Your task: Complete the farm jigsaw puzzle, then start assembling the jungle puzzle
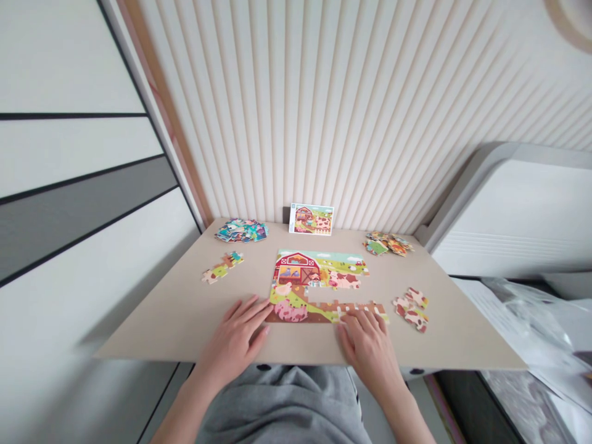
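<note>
A partly assembled farm jigsaw puzzle [319, 283] with a red barn lies in the middle of a beige board [185, 308]. My left hand [238, 336] rests flat on the board, fingers stretched out, fingertips touching the puzzle's lower left edge. My right hand [367, 342] lies flat with fingers on the puzzle's bottom right row of pieces. Neither hand holds a piece. A reference picture card [311, 219] leans against the wall behind the puzzle.
Loose pieces lie in groups: a blue-green pile [241, 230] at the back left, a small joined strip [222, 267] at the left, a pile [387, 243] at the back right, a brown-white cluster [411, 307] at the right. A white appliance [518, 216] stands to the right.
</note>
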{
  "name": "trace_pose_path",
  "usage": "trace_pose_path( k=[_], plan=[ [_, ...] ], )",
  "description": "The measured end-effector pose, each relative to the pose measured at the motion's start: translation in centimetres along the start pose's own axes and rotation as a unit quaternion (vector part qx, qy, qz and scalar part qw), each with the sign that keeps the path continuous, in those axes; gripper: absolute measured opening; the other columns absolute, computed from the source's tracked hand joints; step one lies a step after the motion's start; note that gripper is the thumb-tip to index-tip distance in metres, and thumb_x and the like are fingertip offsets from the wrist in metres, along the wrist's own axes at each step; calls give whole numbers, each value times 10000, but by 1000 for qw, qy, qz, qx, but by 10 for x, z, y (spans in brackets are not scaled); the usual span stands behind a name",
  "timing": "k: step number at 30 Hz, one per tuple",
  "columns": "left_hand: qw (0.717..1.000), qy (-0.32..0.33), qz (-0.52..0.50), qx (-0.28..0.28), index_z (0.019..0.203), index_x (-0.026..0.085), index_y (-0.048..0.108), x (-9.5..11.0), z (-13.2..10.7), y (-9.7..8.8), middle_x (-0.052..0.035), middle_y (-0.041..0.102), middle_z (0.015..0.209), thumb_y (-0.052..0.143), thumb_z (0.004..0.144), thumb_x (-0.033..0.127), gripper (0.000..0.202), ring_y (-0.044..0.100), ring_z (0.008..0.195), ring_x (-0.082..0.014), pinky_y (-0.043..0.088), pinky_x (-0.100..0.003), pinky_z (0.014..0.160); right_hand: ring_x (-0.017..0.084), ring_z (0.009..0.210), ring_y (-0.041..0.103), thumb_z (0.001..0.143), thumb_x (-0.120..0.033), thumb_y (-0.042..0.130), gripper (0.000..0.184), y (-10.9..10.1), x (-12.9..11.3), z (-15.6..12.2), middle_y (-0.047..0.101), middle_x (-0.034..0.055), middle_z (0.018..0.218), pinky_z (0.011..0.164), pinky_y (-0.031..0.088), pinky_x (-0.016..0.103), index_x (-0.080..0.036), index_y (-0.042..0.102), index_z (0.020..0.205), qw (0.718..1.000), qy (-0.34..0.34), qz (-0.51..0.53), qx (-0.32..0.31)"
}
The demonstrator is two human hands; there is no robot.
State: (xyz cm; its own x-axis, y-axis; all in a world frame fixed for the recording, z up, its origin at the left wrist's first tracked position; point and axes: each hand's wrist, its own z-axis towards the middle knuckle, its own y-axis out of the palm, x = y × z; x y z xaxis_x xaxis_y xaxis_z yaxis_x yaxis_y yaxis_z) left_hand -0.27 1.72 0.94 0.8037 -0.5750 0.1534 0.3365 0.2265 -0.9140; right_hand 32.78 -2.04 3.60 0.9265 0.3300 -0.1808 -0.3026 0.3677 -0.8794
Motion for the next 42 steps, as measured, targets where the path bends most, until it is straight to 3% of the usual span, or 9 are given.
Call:
trace_pose_path(
  k=[3, 6, 9, 17, 27, 31, 36, 39, 42],
  plan=[
    [1000, 2, -9, 4, 1482, 264, 550, 0, 0, 0, -60, 600, 1478, 512, 1021, 340, 469, 513, 1409, -277, 416, -504, 1180, 275, 1142, 610, 1023, -291, 539, 273, 4, -16, 10, 684, 94, 1221, 1044, 434, 491, -264, 643, 1274, 997, -62, 47, -30],
    [1000, 2, -22, 6, 1471, 267, 564, 1, 0, -1, -59, 620, 1455, 519, 1021, 339, 458, 529, 1397, -267, 419, -495, 1180, 266, 1166, 600, 1024, -330, 552, 289, 6, -29, 15, 676, 78, 1259, 1032, 456, 462, -281, 640, 1296, 988, -102, 94, -71],
    [1000, 7, -27, 13, 1462, 273, 575, 0, 0, -2, -65, 633, 1439, 527, 1021, 343, 449, 545, 1384, -262, 415, -493, 1182, 261, 1144, 611, 1032, -323, 539, 251, 8, -36, 18, 693, 69, 1224, 1055, 441, 480, -290, 670, 1243, 988, -93, 99, -78],
    [1000, 7, -22, -4, 1456, 276, 579, -3, -1, 0, -52, 609, 1467, 530, 1023, 344, 441, 525, 1403, -269, 415, -508, 1176, 296, 1179, 581, 1012, -430, 564, 381, 14, -43, 21, 669, 88, 1286, 1101, 384, 555, -290, 608, 1364, 993, -54, 71, -76],
    [999, 24, -14, 29, 1446, 271, 594, -5, -1, 4, -66, 645, 1423, 529, 1014, 361, 446, 575, 1353, -270, 442, -482, 1166, 274, 1235, 579, 1016, -403, 560, 330, 12, -44, 21, 661, 80, 1322, 1108, 403, 503, -299, 633, 1321, 994, -65, 76, -45],
    [999, 13, -5, 48, 1410, 252, 621, -4, -3, 5, -73, 662, 1396, 516, 1008, 339, 424, 588, 1332, -278, 480, -476, 1138, 272, 1132, 616, 1025, -278, 499, 273, 6, 1, 3, 700, 93, 1206, 1007, 473, 485, -288, 690, 1219, 997, -15, 60, 41],
    [998, -2, -9, 55, 1364, 234, 640, -2, -3, 7, -73, 669, 1379, 524, 1000, 332, 395, 586, 1324, -293, 495, -490, 1123, 320, 1130, 605, 1015, -364, 492, 305, -8, 111, -29, 699, 131, 1204, 968, 457, 508, -227, 722, 1161, 974, 133, -79, 163],
    [999, -7, -12, 52, 1354, 237, 641, -1, -3, 7, -66, 671, 1374, 529, 995, 329, 387, 584, 1324, -298, 491, -499, 1126, 343, 1154, 600, 991, -482, 509, 402, -14, 155, -44, 691, 141, 1241, 965, 450, 508, -221, 708, 1224, 964, 208, -102, 130],
    [998, -10, -11, 56, 1340, 235, 648, 0, -3, 6, -67, 676, 1366, 529, 994, 328, 377, 588, 1320, -296, 498, -492, 1120, 340, 1150, 612, 970, -564, 503, 491, -13, 168, -49, 693, 122, 1254, 940, 460, 494, -252, 658, 1315, 962, 245, -89, 78]
  ],
)
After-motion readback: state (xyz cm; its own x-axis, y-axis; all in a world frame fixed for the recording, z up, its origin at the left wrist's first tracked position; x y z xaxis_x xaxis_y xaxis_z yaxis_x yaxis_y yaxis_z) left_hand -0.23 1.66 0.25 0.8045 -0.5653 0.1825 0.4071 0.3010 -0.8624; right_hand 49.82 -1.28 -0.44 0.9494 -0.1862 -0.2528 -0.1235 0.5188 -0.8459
